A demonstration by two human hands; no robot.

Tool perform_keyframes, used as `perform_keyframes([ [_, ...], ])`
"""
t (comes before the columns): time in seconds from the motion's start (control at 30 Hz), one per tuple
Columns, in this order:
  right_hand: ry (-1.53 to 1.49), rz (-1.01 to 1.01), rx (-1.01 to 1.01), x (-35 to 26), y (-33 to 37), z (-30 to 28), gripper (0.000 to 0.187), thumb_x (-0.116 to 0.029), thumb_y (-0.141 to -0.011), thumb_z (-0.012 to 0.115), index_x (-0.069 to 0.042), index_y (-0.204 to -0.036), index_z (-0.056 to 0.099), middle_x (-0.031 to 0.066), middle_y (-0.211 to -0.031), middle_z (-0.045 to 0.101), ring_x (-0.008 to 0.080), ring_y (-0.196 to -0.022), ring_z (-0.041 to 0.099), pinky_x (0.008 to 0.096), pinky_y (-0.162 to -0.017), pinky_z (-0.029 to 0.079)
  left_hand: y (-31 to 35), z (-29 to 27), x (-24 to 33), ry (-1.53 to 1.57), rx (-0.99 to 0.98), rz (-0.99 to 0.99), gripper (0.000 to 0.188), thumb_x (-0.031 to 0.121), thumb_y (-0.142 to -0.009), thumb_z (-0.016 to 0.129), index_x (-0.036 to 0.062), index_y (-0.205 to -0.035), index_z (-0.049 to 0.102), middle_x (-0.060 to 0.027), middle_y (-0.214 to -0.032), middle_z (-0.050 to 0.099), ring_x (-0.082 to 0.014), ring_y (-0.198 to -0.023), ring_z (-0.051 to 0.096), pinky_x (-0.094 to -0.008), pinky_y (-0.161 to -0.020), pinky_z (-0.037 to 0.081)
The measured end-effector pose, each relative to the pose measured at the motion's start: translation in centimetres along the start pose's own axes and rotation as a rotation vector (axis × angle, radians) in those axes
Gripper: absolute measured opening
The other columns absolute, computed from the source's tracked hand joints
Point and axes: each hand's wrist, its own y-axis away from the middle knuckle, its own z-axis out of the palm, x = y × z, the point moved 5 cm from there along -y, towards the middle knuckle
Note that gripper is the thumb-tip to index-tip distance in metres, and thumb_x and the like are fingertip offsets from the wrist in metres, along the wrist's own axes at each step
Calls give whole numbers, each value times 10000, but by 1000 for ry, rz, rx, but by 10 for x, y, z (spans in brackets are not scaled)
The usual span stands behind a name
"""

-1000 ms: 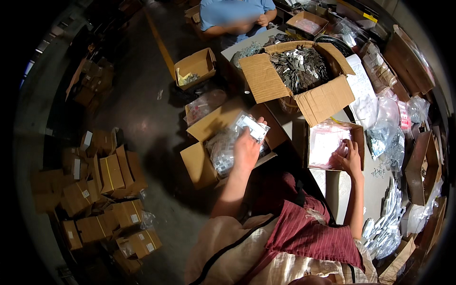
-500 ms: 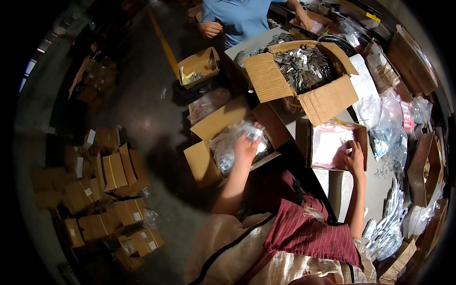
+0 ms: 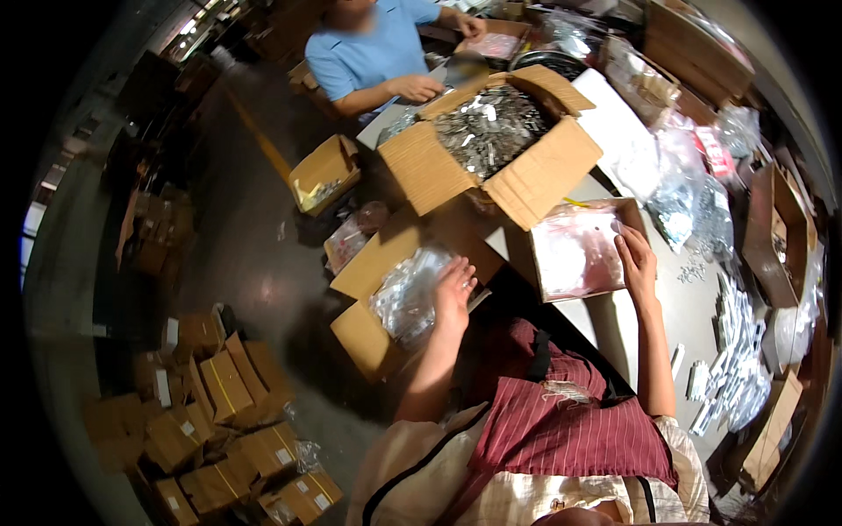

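My left hand (image 3: 453,294) is over the near right side of an open cardboard box (image 3: 358,333) low beside the table. Its fingers are spread and hold nothing. Clear plastic bags (image 3: 410,289) with shiny contents lie in that box. On the table my right hand (image 3: 638,259) reaches over the right wall of a shallow carton (image 3: 544,285). Its fingertips seem to pinch the edge of a thin clear plastic bag (image 3: 579,245), one of a flat pinkish stack there. Beyond stands a large open carton (image 3: 557,180) full of small dark metal parts (image 3: 491,131).
A person in a blue shirt (image 3: 377,57) works across the table. Pale metal strips (image 3: 728,359) lie piled at right, with filled plastic bags (image 3: 680,188) behind them. A small carton (image 3: 324,175) stands beyond the bag box. Stacked cartons (image 3: 237,438) fill the floor at left.
My left hand has let go of a small clear bag into the box and opened. My right hand has moved to the upper right of the bag stack. The view has shifted.
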Motion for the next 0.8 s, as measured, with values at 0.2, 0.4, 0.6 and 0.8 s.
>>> perform_keyframes([
  [0.2,-314,217,9,29,25,-13,230,-107,-987,648,60,-1140,689,78,-952,709,124,-846,646,254,-774,515,-45,-42,8,-1807,-46,707,455,109,-842,659,46,-1287,583,-135,-1280,628,-372,-1231,498,-486,-1093,348],
  [0.4,-255,142,-73,30,33,-21,214,-71,-983,643,61,-1146,684,79,-915,704,117,-765,662,251,-689,534,-113,-136,-18,-1968,-138,386,657,286,-925,543,-20,-1481,370,-241,-1655,135,-449,-1534,33,-684,-1192,74],
  [0.6,-141,77,-153,31,30,-17,212,-15,-955,635,50,-1151,683,111,-998,694,150,-831,676,278,-728,547,-144,-146,54,-2209,484,560,693,284,-906,590,102,-1540,378,-186,-1638,238,-387,-1545,71,-736,-1151,45],
  [0.8,243,-74,-175,18,36,-11,249,-63,-869,680,-67,-1112,737,122,-948,730,282,-845,699,352,-763,539,-87,-183,87,-1594,180,203,734,432,-864,691,85,-1467,458,-195,-1510,440,-403,-1422,350,-499,-1183,265],
])
